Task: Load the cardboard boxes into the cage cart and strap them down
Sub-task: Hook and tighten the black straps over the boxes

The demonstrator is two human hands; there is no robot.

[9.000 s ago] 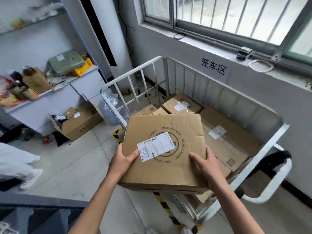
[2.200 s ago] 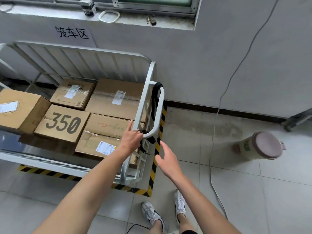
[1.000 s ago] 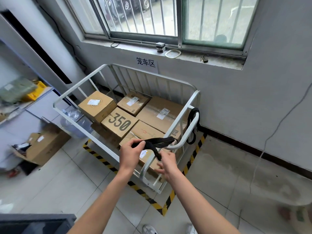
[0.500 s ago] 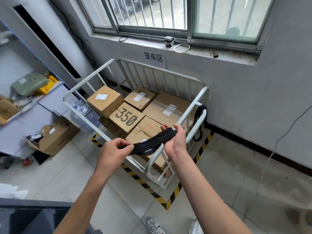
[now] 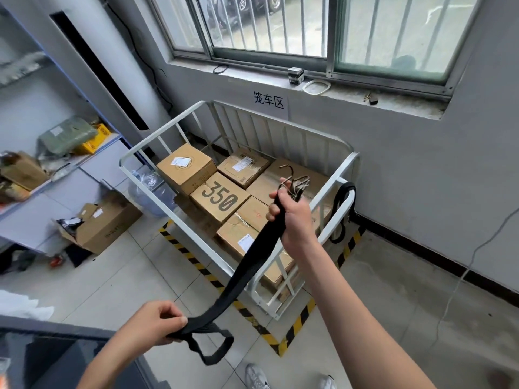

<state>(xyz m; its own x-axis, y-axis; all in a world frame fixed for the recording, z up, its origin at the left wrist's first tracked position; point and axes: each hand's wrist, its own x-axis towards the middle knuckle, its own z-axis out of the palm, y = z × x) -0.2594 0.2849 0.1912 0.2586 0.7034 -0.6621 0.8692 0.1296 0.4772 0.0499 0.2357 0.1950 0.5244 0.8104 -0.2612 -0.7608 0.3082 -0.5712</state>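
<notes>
Okay: cardboard boxes [image 5: 219, 198] sit in cage cart [image 5: 164, 133]; left hand [image 5: 153, 322] pinches black strap [image 5: 251, 265] at its loop end, right hand [image 5: 292, 217] grips near the hooks [image 5: 295, 182]. Keep it flat, hook across the load, tension.

I see brown cardboard boxes [image 5: 220, 197] packed flat inside the white cage cart [image 5: 157, 137] by the wall. The black strap [image 5: 252, 262], metal hooks [image 5: 295, 181] at its upper end, slants through the air before it.

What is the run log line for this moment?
stage: strapping; left hand: grips strap; right hand: grips strap below hooks; hooks: unattached; boxes: in cart
</notes>
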